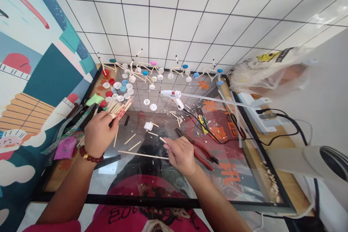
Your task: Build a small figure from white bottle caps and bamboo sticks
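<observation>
My left hand (100, 130), with a beaded bracelet on the wrist, closes its fingers at the near end of a bundle of wooden sticks (125, 108), some marked red. My right hand (181, 155) pinches a short wooden stick (162, 140) between thumb and fingers. Just left of it a white block (148, 126) lies on the glass tabletop with cut stick pieces around it. A long thin stick (143, 154) runs across the glass, its right end reaching my right hand. Red-handled pliers (199, 148) lie right beside that hand.
A white glue gun (172, 96) lies mid-table, its cord leading to a power strip (257, 112). Bottle caps (123, 88) cluster at the back left. Small stick-and-cap figures (146, 74) line the tiled wall. A yellow cutter (202, 123) lies among scraps. A plastic bag (269, 69) sits back right.
</observation>
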The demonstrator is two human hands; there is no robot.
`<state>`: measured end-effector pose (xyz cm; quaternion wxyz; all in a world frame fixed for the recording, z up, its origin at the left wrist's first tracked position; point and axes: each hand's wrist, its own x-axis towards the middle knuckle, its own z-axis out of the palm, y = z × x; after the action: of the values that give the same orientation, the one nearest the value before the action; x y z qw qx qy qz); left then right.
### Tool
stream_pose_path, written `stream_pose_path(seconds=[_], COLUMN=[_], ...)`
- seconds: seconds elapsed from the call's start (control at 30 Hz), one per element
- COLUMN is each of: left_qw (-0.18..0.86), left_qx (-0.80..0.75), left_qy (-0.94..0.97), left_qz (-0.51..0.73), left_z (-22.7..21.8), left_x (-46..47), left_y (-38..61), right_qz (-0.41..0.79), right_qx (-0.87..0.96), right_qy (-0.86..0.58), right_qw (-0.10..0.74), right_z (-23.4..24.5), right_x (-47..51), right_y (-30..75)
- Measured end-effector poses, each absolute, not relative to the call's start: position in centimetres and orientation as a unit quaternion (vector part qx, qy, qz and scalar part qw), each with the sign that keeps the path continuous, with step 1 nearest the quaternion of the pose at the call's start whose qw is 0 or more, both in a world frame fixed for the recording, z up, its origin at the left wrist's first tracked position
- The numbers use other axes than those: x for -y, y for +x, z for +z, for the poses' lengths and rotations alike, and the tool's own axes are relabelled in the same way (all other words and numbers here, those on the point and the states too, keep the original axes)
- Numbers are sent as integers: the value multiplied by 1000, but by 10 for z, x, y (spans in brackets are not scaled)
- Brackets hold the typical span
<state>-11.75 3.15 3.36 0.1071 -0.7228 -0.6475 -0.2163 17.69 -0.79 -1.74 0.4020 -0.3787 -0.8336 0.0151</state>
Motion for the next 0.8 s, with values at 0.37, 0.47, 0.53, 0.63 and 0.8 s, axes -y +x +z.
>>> stream_pose_path(seconds=[0.37,0.47,0.53,0.63,0.8], left_qw=[121,132,133,129,120], left_qx=[662,661,656,647,634], left_qy=[-705,-703,-706,-707,-714], left_qz=[-221,-227,-233,-254,-272], left_z=[16,8,3,3,7], left_x=[-46,-43,-41,-38,-35], left_y=[-106,-109,-111,-113,-112], right_qz=[-37,-40,-36,-24,-24], right_qx=[825,814,812,808,825], right_qy=[-474,-496,-502,-502,-473], right_qw=[306,299,296,308,309], right_z=[-23,-24,-24,-22,-18], right_x=[6,5,5,4,7], right_y=[167,167,168,169,167])
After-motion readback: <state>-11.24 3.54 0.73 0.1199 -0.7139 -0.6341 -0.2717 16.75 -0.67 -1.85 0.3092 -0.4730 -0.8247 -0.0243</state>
